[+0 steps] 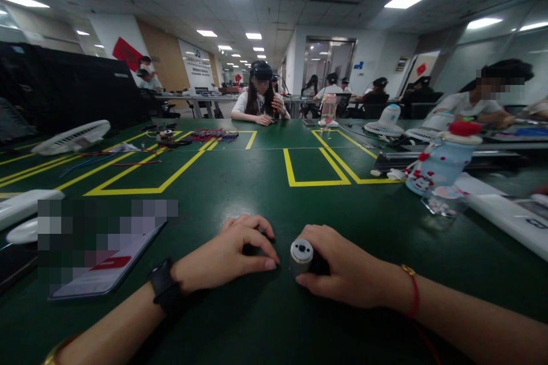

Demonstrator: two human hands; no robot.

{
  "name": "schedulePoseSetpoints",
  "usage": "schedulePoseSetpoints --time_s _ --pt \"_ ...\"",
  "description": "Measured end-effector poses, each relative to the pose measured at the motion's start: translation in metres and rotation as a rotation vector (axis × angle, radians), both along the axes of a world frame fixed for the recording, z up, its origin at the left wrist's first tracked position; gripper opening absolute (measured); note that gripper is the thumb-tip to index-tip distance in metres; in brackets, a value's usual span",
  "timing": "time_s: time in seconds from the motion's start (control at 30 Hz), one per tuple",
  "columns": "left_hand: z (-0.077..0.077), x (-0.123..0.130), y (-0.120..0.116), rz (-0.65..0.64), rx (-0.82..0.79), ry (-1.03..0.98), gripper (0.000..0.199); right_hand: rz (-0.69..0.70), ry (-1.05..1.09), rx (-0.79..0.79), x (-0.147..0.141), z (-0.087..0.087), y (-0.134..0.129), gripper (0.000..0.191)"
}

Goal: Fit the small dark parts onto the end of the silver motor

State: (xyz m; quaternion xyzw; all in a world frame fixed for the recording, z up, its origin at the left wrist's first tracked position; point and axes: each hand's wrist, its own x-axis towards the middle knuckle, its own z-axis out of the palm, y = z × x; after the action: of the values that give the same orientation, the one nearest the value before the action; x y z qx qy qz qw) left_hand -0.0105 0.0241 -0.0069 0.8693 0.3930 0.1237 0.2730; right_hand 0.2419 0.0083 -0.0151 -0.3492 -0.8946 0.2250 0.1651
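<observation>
A short metal cylinder [301,255] with a pale round top and small dark holes stands upright on the green table [240,199]. My right hand [338,265] is wrapped around its right side, thumb at the near side; the fingertips behind it are hidden. Just left of the cylinder, my left hand [240,248] rests on the table with its fingers curved and apart, holding nothing. A small gap separates its fingertips from the cylinder.
A glossy flat panel [107,262] lies at the left. Bundled wires [214,136] are further back. At the right stand a blue bottle [443,162] and a white fan [387,121]. A person [259,97] sits across the table.
</observation>
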Motion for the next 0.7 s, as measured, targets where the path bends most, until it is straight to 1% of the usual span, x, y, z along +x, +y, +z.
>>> schedulePoseSetpoints --time_s 0.17,0.3,0.4,0.53,0.6,0.7 --pt "-0.0013 -0.0001 0.0003 0.011 -0.011 -0.048 0.013 0.003 -0.002 -0.003 -0.0004 0.0014 -0.0004 0.026" --pt "-0.0008 0.0011 0.0024 0.039 -0.067 -0.172 0.018 0.003 0.003 -0.01 -0.0001 0.0027 -0.0012 0.026" --pt "-0.0011 0.0012 0.0041 0.115 -0.127 -0.244 0.023 0.003 0.006 -0.01 0.0007 0.0035 -0.0018 0.026" --pt "-0.0032 -0.0004 0.005 0.263 -0.212 -0.315 0.029 -0.001 -0.002 -0.009 0.0006 0.0051 -0.0023 0.025" --pt "-0.0043 -0.0012 0.0056 0.336 -0.214 -0.339 0.032 -0.002 -0.006 -0.012 0.0 0.0061 -0.0022 0.026" --pt "-0.0055 -0.0024 0.0073 0.413 -0.163 -0.348 0.035 -0.003 -0.009 -0.012 -0.0004 0.0066 -0.0021 0.027"
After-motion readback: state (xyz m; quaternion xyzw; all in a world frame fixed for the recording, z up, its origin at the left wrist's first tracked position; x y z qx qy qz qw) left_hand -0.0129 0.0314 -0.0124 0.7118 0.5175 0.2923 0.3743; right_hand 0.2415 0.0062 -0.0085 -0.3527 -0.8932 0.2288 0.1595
